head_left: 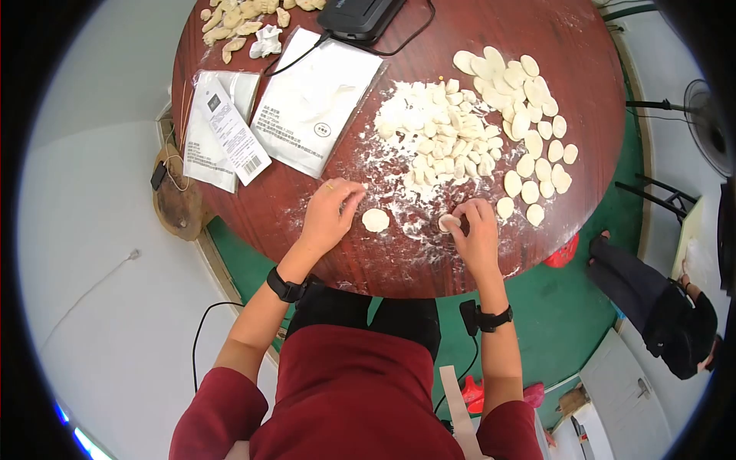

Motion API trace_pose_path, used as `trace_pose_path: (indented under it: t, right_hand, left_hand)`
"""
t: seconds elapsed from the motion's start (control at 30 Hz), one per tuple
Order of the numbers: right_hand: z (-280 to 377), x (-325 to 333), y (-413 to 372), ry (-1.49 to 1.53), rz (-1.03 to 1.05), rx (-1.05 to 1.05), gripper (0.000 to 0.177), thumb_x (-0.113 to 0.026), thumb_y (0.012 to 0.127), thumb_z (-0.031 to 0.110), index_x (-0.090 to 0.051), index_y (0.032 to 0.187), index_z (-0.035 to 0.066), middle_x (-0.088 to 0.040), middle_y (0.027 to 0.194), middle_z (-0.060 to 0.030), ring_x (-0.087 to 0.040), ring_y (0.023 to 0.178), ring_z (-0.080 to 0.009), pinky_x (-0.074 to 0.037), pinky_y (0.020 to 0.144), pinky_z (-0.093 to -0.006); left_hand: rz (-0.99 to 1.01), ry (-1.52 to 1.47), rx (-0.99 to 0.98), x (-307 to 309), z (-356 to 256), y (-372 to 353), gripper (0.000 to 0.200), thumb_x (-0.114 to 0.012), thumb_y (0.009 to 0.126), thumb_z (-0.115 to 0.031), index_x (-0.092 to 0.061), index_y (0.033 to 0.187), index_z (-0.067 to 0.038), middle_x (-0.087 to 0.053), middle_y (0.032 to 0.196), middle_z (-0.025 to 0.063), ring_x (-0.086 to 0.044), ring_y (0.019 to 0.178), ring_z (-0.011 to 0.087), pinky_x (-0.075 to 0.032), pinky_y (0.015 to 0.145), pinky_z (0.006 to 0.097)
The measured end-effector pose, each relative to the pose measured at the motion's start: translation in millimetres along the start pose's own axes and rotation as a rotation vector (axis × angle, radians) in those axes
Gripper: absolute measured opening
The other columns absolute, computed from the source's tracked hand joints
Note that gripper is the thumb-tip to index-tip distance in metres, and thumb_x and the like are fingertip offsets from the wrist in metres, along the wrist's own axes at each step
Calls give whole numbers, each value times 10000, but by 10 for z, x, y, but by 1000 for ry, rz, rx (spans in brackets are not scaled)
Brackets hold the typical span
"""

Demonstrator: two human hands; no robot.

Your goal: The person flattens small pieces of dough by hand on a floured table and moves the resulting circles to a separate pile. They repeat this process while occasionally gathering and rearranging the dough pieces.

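My left hand (331, 211) is over the table left of a flat round dough disc (376, 221), its thumb and fingertips drawn together near a small whitish bit; I cannot make out what it holds. With my right hand (474, 230) I pinch a small dough piece (448, 222) at the floury patch, between thumb and fingers. Beyond both hands lies a heap of small dough pieces (452, 142) in loose white flour (399, 107). Many flat dough rounds (529, 107) spread out to the right of that heap, some overlapping.
Silver-white packets (310, 107) and a labelled packet (230, 134) lie at the left of the round table (571, 46). A black device (359, 17) with a cable sits at the far edge, near shaped dough pieces (230, 23). Another person (652, 299) is at the right.
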State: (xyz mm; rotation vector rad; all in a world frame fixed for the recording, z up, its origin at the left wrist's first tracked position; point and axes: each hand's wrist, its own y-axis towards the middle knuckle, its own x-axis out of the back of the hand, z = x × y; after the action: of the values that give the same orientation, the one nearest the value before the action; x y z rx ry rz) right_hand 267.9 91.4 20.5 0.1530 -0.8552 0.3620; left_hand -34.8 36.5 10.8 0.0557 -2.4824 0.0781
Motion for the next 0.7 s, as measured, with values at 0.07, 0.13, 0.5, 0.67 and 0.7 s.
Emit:
trace_pose_path:
  t: [0.07,0.13,0.5,0.67,0.7]
  right_hand:
    - [-2,-15,-51,43,51,-94,248,-823,774,85,-631,928,59,-598,823,-87,-592,841,-317,-476,756,-437]
    - [47,-11,-45,81,100,-192,249,-827,772,87,-640,936,58,-612,825,-84,-595,819,-314,-478,748,-437]
    - [153,121,-234,-7,-18,75,112,-759,863,86,-708,946,31,-685,887,-98,-631,826,-287,-484,761,-407]
    - [5,-50,-27,43,-351,-152,87,-664,948,94,-687,979,16,-682,919,-131,-622,850,-332,-473,815,-430]
    - [29,-83,41,50,-395,-197,97,-630,971,90,-684,995,12,-680,931,-144,-620,860,-341,-473,819,-435]
  left_hand:
    - [54,36,-46,7,27,-57,140,-741,892,-101,-700,1017,-54,-696,995,116,-649,929,338,-509,838,427]
    - [166,90,-72,7,-18,-91,220,-807,823,-151,-678,981,-70,-679,987,100,-621,975,344,-485,874,443]
    - [266,-80,70,-114,-140,-137,244,-784,781,-11,-669,989,-63,-663,945,90,-636,928,327,-512,800,420]
    - [56,-29,-212,-197,-303,-68,243,-777,779,0,-720,994,-98,-662,964,70,-637,921,311,-518,788,401]
    - [54,7,-296,-234,-289,-59,200,-776,797,-42,-710,978,-94,-648,984,69,-631,937,311,-514,806,424]
